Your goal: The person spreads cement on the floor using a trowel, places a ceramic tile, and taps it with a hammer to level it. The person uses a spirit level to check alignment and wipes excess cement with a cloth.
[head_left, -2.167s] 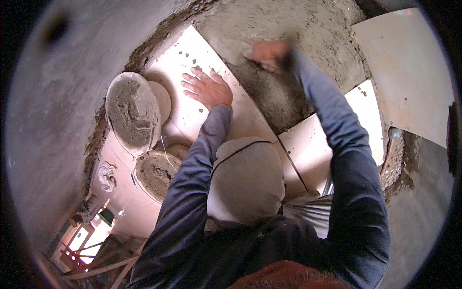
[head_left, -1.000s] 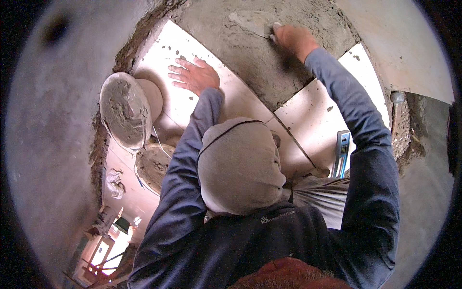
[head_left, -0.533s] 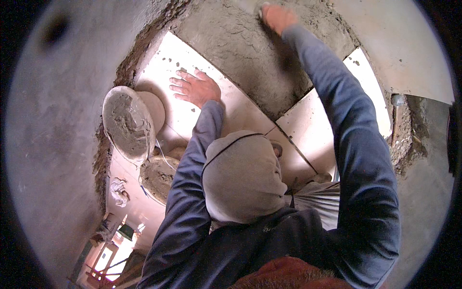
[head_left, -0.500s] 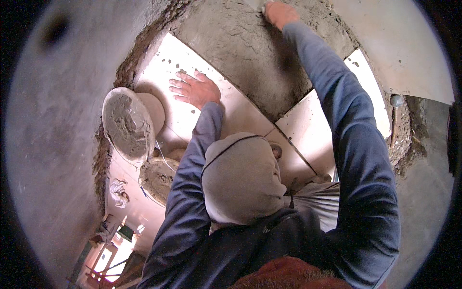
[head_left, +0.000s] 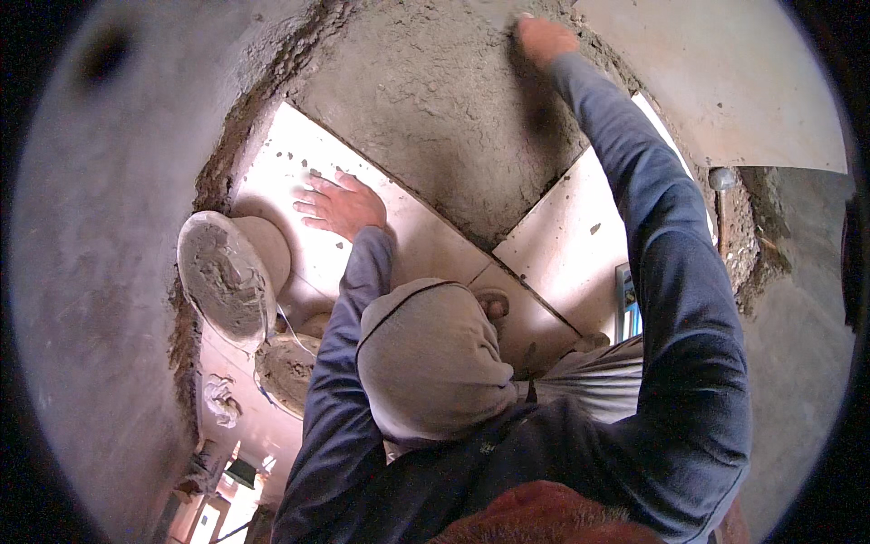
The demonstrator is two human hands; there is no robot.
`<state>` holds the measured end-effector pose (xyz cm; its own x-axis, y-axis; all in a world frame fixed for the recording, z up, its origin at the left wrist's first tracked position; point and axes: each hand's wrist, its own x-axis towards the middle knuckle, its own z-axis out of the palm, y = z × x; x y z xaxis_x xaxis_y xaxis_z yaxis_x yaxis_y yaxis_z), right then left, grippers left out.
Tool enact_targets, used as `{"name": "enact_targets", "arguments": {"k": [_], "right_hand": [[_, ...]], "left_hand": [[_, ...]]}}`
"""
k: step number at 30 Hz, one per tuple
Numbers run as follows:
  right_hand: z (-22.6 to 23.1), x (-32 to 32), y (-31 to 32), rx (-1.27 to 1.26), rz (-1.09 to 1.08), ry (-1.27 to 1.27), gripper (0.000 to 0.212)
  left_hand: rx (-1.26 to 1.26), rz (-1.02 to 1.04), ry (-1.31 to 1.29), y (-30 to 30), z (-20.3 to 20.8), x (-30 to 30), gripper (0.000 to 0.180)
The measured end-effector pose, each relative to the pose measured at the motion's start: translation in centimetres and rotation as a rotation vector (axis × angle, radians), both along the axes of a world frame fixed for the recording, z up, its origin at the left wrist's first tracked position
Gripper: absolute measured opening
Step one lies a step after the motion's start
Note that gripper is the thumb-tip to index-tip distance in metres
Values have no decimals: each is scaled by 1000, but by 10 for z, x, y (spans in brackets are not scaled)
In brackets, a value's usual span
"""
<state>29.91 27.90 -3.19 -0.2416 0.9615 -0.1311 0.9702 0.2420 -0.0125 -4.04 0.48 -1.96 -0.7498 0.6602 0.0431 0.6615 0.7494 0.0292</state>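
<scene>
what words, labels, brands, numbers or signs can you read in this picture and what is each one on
None can be read.
Dark top: a small pale mark, too small and blurred to make out.
Blue-edged bar beside the right sleeve: partly hidden, no legible lettering.

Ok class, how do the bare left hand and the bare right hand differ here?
The bare left hand lies flat, fingers spread; the bare right hand is curled.

The left hand rests on a pale, straight-edged floor tile, while the right hand is over rough grey mortar.

Both come out of long dark blue-grey fabric sleeves.
</scene>
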Motion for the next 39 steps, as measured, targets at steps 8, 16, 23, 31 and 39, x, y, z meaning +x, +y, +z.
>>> {"name": "enact_targets", "arguments": {"k": [8,16,23,31,39], "right_hand": [[17,8,-82,-321,-444,948,43],[-10,-150,-2,-559,-469,1932,29],[-20,24,-129,-512,-988,1883,32],[27,138,-108,-102,-520,794,40],[79,210,-134,-543,-60,90,26]], "left_hand": [[-21,7,39,4,-3,0,68],[-32,-6,73,3,-4,1,69],[-10,4,54,4,-2,3,69],[-35,12,60,4,2,7,69],[17,1,44,2,-1,6,71]]}}
